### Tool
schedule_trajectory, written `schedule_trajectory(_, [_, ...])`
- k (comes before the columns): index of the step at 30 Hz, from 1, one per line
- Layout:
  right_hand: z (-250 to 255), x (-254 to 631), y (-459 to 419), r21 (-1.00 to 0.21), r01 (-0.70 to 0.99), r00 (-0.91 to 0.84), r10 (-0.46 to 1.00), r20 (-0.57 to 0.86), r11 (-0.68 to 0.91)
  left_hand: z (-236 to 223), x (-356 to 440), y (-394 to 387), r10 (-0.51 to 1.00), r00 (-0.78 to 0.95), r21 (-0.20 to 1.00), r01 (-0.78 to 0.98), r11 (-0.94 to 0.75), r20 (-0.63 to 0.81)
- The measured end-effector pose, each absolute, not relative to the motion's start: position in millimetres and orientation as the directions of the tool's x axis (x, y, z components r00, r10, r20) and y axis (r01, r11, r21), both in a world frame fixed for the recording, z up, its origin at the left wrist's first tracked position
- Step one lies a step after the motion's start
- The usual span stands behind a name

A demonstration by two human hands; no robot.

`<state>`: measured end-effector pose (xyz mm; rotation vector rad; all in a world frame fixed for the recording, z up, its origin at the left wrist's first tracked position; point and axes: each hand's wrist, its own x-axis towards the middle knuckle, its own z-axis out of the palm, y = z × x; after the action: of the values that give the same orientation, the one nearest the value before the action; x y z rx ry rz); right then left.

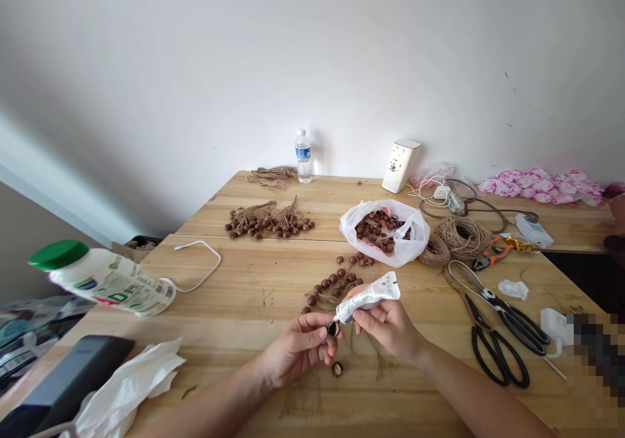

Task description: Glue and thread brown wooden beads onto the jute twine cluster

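Observation:
Between the fingertips of my left hand (305, 347) is a half nutshell (333, 328), its dark hollow facing up toward the tube. My right hand (385, 326) grips a crumpled white glue tube (368, 297), tilted so its nozzle meets the shell's rim or hovers just over it; I cannot tell which. Another half shell (337, 368) lies on the wood just below my left fingers. Behind the hands sit several round brown nuts (336, 280), some with twine attached. Farther back is a white plastic bag (413, 249) holding many brown shells.
Bundles of nuts on twine (268, 222) lie at the back left, near a water bottle (303, 158). Twine coils (461, 236), pliers (493, 256) and two pairs of scissors (498, 356) occupy the right. A green-capped bottle (112, 282), tissue (131, 386) and white cable (219, 259) are left.

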<state>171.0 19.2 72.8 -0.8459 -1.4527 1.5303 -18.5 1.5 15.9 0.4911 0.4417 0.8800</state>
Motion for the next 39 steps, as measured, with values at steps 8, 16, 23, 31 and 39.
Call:
schedule_trajectory(8, [69.3, 174.6, 19.8, -0.99, -0.13, -0.425, 0.899, 0.101, 0.05, 17.9, -19.0, 1.4, 0.813, 0.559, 0.571, -0.619, 0.539, -0.162])
schedule_trajectory(16, [70.0, 173.5, 19.2, -0.99, -0.125, -0.418, 0.901, 0.118, 0.072, 16.6, -19.7, 1.4, 0.801, 0.575, 0.577, -0.602, 0.552, -0.166])
schedule_trajectory(23, [68.0, 173.5, 18.0, -0.986, -0.14, -0.437, 0.888, 0.142, 0.088, 17.6, -18.6, 1.6, 0.786, 0.593, 0.584, -0.58, 0.568, -0.175])
schedule_trajectory(31, [64.7, 177.3, 19.2, -0.979, -0.112, -0.436, 0.877, 0.201, 0.169, 14.9, -19.3, 1.5, 0.785, 0.598, 0.57, -0.594, 0.568, -0.161])
schedule_trajectory(39, [70.8, 179.6, 20.3, -0.955, -0.052, -0.449, 0.847, 0.283, 0.291, 17.1, -19.4, 2.5, 0.785, 0.601, 0.546, -0.611, 0.573, -0.15])
